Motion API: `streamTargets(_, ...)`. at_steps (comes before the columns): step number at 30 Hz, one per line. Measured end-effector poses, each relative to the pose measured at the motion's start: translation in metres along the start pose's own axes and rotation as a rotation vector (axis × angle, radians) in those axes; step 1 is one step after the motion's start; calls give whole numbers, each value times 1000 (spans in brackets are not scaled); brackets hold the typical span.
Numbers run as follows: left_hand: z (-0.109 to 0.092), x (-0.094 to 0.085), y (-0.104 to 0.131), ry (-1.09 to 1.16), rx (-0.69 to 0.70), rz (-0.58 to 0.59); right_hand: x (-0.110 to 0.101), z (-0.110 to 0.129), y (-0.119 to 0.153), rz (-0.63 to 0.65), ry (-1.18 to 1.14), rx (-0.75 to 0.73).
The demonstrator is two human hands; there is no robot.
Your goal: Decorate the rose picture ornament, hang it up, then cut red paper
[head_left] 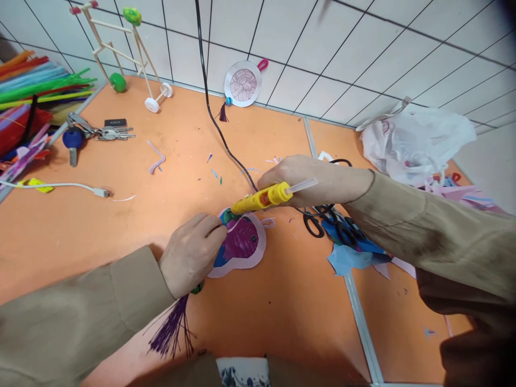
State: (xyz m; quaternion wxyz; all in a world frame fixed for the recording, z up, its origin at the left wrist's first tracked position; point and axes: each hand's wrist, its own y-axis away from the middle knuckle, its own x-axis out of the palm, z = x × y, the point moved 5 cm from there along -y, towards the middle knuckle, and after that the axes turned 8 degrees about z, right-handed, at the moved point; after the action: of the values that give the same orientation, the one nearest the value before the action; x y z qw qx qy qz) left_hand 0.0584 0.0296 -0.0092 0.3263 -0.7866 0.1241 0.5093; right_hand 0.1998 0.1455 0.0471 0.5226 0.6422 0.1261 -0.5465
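My right hand (290, 180) is wrapped round a yellow hot glue gun (262, 198), with a clear glue stick (302, 186) poking out of its back. The nozzle reaches the upper edge of a flat craft ornament (244, 242), purple and blue inside a pale pink border. From the left, my left hand (195, 250) is closed in a pinch over the ornament's left side. A thin pale strip (236, 224) runs from its fingertips toward the nozzle. Below the left wrist hangs a dark purple tassel (172, 328). A small pale loop (268, 222) sticks out at the ornament's right.
The glue gun's black cord (220, 129) crosses the orange table (121, 226). Black-handled scissors (313, 223) lie by blue scraps (355, 258) under my right forearm. Keys (108, 133), a white cable (68, 185), pipe cleaners (40, 86), a stick model (124, 54), a round ornament (242, 83) and a plastic bag (415, 140) surround the work.
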Motion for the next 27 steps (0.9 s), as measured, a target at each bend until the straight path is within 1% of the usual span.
streamTargets(4, -1, 0, 0, -5, 6, 8, 0, 3, -1, 28, 22, 41)
streamTargets(11, -1, 0, 0, -9, 7, 0, -3, 6, -2, 58, 52, 47)
streamTargets(14, -1, 0, 0, -11, 1, 4, -4, 5, -1, 37, 39, 38)
streamTargets(18, 0, 1, 0, -30, 0, 9, -4, 0, 1, -32, 6, 4)
streamTargets(20, 0, 1, 0, -31, 0, 12, -3, -3, 2, -46, -1, 9)
streamTargets(24, 0, 0, 0, -11, -1, 7, 1, -4, 3, -5, 2, 43)
streamTargets(27, 0, 0, 0, 2, 2, 0, 0, -1, 2, 12, 12, 39)
